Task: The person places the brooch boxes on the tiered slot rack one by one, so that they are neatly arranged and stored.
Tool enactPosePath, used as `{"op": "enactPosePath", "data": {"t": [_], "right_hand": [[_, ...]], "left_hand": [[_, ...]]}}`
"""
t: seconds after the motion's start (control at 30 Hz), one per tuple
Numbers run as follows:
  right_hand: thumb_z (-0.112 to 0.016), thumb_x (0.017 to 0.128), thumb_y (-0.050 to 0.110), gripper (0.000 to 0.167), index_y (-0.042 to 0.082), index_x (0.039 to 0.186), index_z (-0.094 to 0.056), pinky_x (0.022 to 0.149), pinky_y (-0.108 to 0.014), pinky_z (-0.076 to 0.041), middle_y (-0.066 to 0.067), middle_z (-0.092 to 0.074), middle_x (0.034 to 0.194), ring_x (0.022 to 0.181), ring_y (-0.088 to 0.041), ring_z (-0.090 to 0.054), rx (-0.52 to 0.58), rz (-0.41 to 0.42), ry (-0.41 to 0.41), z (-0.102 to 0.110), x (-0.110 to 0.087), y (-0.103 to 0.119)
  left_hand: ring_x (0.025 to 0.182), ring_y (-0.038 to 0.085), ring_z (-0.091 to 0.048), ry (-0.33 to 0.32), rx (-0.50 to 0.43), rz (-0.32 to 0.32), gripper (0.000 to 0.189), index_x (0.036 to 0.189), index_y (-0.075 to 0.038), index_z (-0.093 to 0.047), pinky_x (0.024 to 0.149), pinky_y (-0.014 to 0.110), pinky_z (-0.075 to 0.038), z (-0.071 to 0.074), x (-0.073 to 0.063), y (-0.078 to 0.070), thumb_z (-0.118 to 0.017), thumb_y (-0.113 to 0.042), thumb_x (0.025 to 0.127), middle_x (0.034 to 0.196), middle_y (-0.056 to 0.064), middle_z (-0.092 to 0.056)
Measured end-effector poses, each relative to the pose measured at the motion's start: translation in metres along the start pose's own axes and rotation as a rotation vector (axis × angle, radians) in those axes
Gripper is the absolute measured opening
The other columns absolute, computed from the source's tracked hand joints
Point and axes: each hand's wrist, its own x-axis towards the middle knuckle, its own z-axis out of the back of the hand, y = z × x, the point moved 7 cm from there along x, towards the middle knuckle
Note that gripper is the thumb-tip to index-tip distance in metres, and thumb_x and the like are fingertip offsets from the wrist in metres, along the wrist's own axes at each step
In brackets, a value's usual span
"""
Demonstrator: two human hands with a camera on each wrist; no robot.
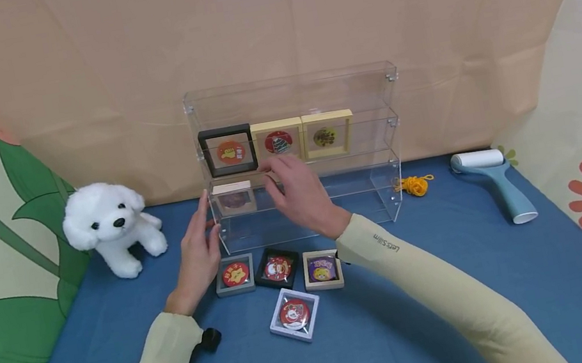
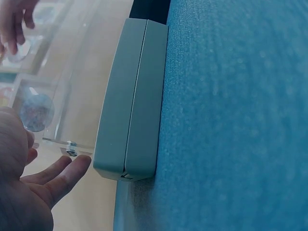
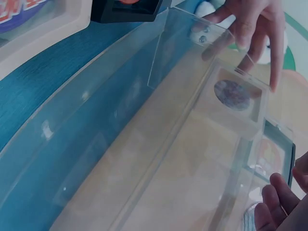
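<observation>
A clear acrylic display rack (image 1: 361,179) stands on the table. My left hand (image 1: 200,249) rests along its left side, fingers extended; in the left wrist view the fingertips are by a metal corner screw. My right hand (image 1: 302,196) hovers before the rack's middle with loosely bent fingers and nothing visible in them. On the upper shelf sit a black-framed badge (image 1: 230,152) and two cream-framed badges (image 1: 279,141) (image 1: 325,136). A pale-framed badge (image 1: 234,199) stands at the left of the shelf below, close to my left fingers.
Before the rack lie a grey-framed badge (image 1: 235,275), a black-framed one (image 1: 277,268), a beige-framed one (image 1: 322,270) and a white-framed one (image 1: 294,314). A plush white dog (image 1: 115,229) sits left. Orange cord (image 1: 416,185) and a lint roller (image 1: 496,184) lie right.
</observation>
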Motion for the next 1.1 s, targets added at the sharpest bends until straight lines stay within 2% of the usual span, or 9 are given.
{"op": "enactPosePath", "data": {"t": [0.2, 0.6, 0.97, 1.1], "right_hand": [[-0.065, 0.098, 0.009, 0.02, 0.005, 0.118, -0.066, 0.092, -0.034, -0.052, -0.006, -0.066, 0.116, 0.106, -0.02, -0.058, 0.034, -0.004, -0.013, 0.012, -0.012, -0.004], [-0.063, 0.1, 0.015, 0.022, 0.004, 0.12, -0.064, 0.089, -0.036, -0.054, -0.007, -0.064, 0.113, 0.1, -0.022, -0.059, 0.072, -0.048, 0.094, 0.025, -0.054, -0.016], [-0.07, 0.097, 0.021, 0.029, 0.007, 0.122, -0.065, 0.09, -0.041, -0.055, -0.006, -0.063, 0.118, 0.104, -0.022, -0.06, 0.045, -0.102, 0.293, 0.031, -0.09, -0.024], [-0.07, 0.097, 0.024, 0.03, 0.01, 0.123, -0.064, 0.089, -0.041, -0.055, -0.005, -0.063, 0.12, 0.105, -0.02, -0.059, 0.041, -0.119, 0.343, 0.035, -0.103, -0.027]], "left_hand": [[0.115, 0.045, -0.062, 0.004, -0.002, -0.004, 0.084, 0.164, -0.027, -0.015, 0.087, 0.055, -0.056, 0.001, 0.001, -0.001, -0.057, 0.006, 0.1, 0.155, 0.021, -0.038], [0.116, 0.044, -0.062, 0.008, 0.01, 0.003, 0.084, 0.164, -0.029, -0.014, 0.089, 0.055, -0.055, -0.001, 0.002, 0.001, -0.057, 0.004, 0.1, 0.155, 0.02, -0.039], [0.117, 0.044, -0.061, 0.012, 0.003, 0.015, 0.084, 0.164, -0.03, -0.014, 0.089, 0.055, -0.055, -0.001, 0.0, 0.002, -0.057, 0.004, 0.101, 0.155, 0.021, -0.038], [0.117, 0.046, -0.061, 0.012, -0.001, 0.014, 0.084, 0.164, -0.029, -0.014, 0.088, 0.056, -0.055, -0.001, -0.001, 0.002, -0.057, 0.004, 0.101, 0.155, 0.022, -0.038]]}}
